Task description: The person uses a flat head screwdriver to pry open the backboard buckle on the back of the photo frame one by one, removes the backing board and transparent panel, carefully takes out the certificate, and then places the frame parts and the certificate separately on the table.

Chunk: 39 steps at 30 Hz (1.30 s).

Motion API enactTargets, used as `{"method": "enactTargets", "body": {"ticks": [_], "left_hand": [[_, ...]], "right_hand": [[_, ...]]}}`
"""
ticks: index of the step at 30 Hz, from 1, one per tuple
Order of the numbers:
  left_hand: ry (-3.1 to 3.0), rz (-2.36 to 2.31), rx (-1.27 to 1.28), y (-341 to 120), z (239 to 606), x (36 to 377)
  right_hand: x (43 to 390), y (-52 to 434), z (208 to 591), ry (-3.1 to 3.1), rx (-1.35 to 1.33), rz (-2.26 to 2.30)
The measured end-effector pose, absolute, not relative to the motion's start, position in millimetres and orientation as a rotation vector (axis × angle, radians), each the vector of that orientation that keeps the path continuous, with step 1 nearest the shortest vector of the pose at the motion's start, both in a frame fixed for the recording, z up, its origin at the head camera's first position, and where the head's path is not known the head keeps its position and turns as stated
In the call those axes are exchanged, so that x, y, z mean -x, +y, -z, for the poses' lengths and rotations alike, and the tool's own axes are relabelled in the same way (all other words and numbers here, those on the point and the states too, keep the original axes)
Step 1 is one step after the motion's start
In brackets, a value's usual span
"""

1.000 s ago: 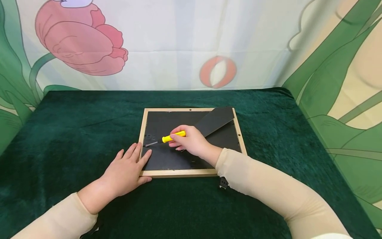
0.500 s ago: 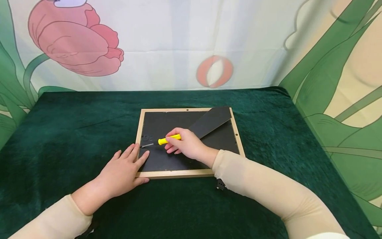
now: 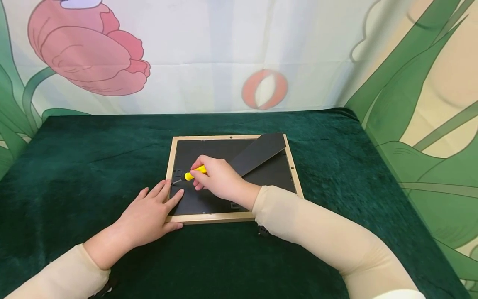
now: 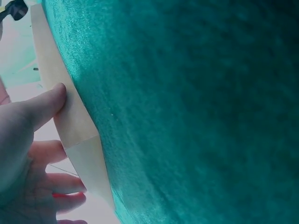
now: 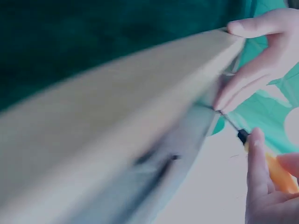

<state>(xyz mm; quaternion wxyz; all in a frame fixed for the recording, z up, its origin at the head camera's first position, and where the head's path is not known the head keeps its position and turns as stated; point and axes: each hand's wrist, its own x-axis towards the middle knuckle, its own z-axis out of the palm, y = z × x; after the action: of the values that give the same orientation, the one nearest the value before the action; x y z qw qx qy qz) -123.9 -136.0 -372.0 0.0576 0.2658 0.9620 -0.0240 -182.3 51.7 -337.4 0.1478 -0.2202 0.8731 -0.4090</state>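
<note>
A picture frame point(image 3: 220, 217) with a light wooden border lies face down, its black backing board point(image 3: 201, 151) upward. My right hand point(image 3: 222, 179) grips a yellow-handled screwdriver point(image 3: 188, 176) between thumb and fingers. Its thin metal shaft points left, the tip at the board's left edge beside the wooden border. My left hand point(image 3: 147, 214) rests on the frame's near left corner, fingers spread and straight. In the left wrist view its thumb point(image 4: 58, 95) presses the outer side of the border. The right wrist view shows the screwdriver handle point(image 5: 278, 175) and the tip close to the left fingers.
A black support leg point(image 3: 257, 153) slants across the board to the far right corner. Small metal hangers point(image 3: 234, 205) sit near the board's edges. Dark green velvet cloth point(image 3: 93, 166) covers the table. Behind it hangs a printed curtain point(image 3: 194, 50) with a pink flower.
My right hand has moved left with the screwdriver, bringing its tip nearer the frame's left border. The whole head view has shifted slightly. My left hand stays on the corner.
</note>
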Motion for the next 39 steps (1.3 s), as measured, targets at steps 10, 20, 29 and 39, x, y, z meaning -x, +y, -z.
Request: {"method": "enactTargets", "body": {"ticks": [10,20,29,39], "left_hand": [[2.936,0.056,-0.779,-136.8,371.7,123.0],[2.924,0.049,-0.790,-137.0,370.9,124.3],[2.941,0.052,-0.817,-135.6,371.9,122.5],[2.920,0.028,-0.811,-137.4,370.1,123.4]], "right_hand": [[184.5,29.3,309.4,2.634,0.969,0.843],[188.2,6.7,297.9,2.644,0.966,0.697],[193.7,-4.9,296.8,2.649,0.920,0.626],[186.9,-28.5,290.1,2.743,0.989,0.374]]}}
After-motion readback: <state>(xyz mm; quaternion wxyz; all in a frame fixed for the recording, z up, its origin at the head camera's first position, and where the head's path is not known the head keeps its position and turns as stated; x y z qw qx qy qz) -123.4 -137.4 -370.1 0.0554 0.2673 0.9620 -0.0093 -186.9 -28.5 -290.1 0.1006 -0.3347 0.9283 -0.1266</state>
